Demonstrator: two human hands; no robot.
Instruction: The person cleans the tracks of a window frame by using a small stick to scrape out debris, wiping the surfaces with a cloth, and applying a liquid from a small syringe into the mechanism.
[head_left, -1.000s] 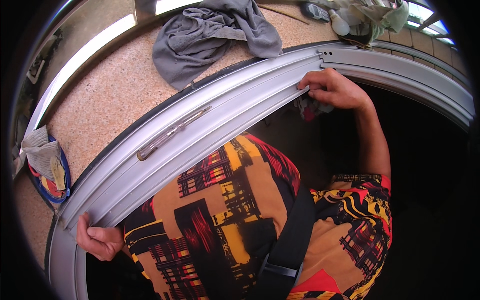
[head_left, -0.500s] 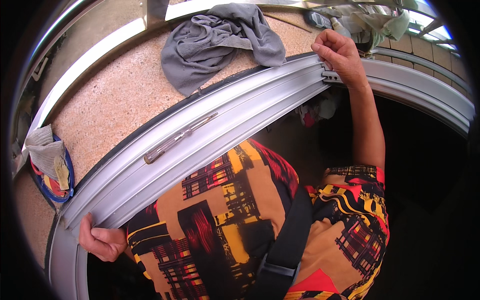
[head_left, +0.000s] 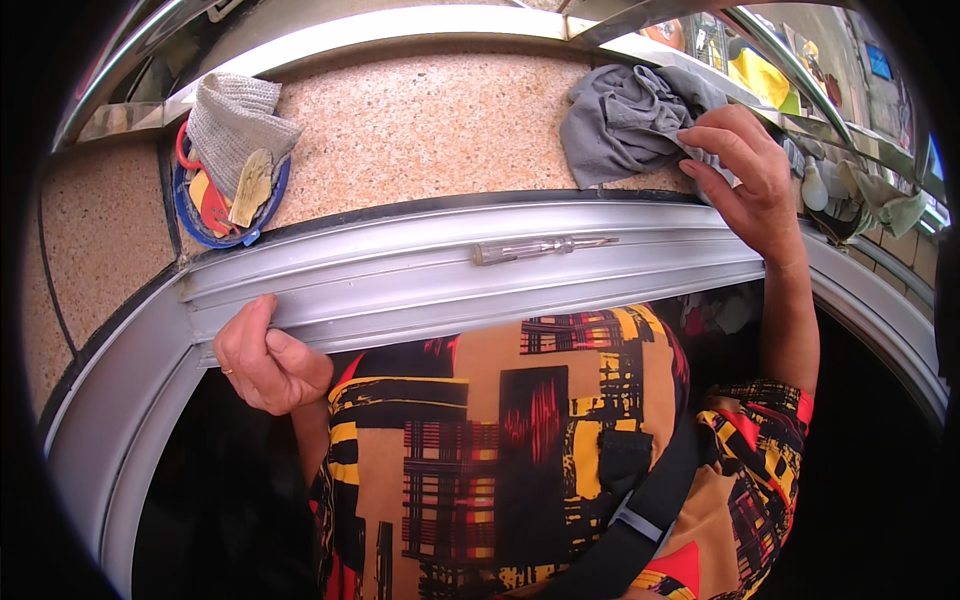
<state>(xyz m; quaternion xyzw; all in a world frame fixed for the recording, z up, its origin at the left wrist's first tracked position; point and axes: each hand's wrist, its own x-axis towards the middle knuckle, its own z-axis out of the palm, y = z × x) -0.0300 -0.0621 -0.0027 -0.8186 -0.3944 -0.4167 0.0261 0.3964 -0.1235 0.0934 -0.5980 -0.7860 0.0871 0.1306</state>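
Note:
A silver metal window rail (head_left: 400, 262) runs across in front of me. My left hand (head_left: 270, 358) is at its left end, near the corner, fingers loosely bent and thumb apart from the forefinger, with nothing visible in it. My right hand (head_left: 745, 180) is raised over the rail's right part, its thumb and fingers apart and holding nothing. Just beyond those fingers lies a crumpled grey cloth (head_left: 630, 125) on the speckled ledge; I cannot tell if they touch it. Between the hands, a screwdriver with a clear handle (head_left: 520, 250) rests on the rail, tip to the right.
On the ledge (head_left: 420, 130) at the left stands a blue-rimmed container (head_left: 212, 238) holding a knitted glove (head_left: 230, 125) and a red-handled tool. Metal bars (head_left: 640, 18) border the ledge's far side. A white bulb-shaped thing (head_left: 815, 185) and a greenish cloth (head_left: 885, 205) are at the far right.
The view has swung left, so the rail, cloth and screwdriver sit further right. My right hand's fingers have spread from a pinch at the rail's right end. My left thumb and forefinger have parted.

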